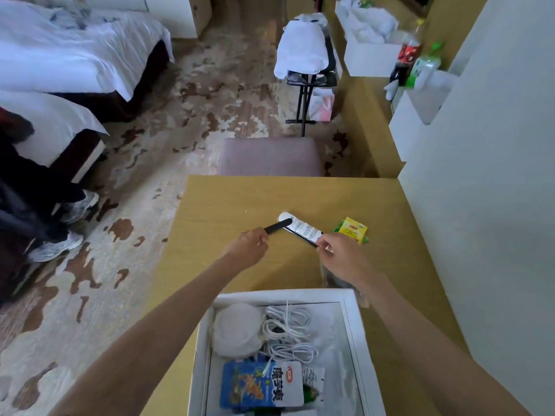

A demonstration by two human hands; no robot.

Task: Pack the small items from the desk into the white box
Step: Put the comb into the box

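On the wooden desk [228, 205] my left hand [250, 243] pinches a thin black stick [277, 226] that points up and right. My right hand [336, 250] grips the near end of a flat white packet with black edge and print [300, 229], which lies on the desk. The stick's tip overlaps the packet's far end. A yellow tea bag packet [353, 231] with a green packet under it lies just right of my right hand. The open white box [351, 313] sits at the near edge, holding a white mesh bundle [237, 330], coiled white cables [288, 334] and a blue snack pack [258, 384].
A grey padded stool [270, 156] stands beyond the desk's far edge. The white wall [480, 205] runs along the right. Drink bottles [416, 61] and white boxes sit on a far shelf. Beds [60, 55] and someone's sneakers [69, 223] are at the left.
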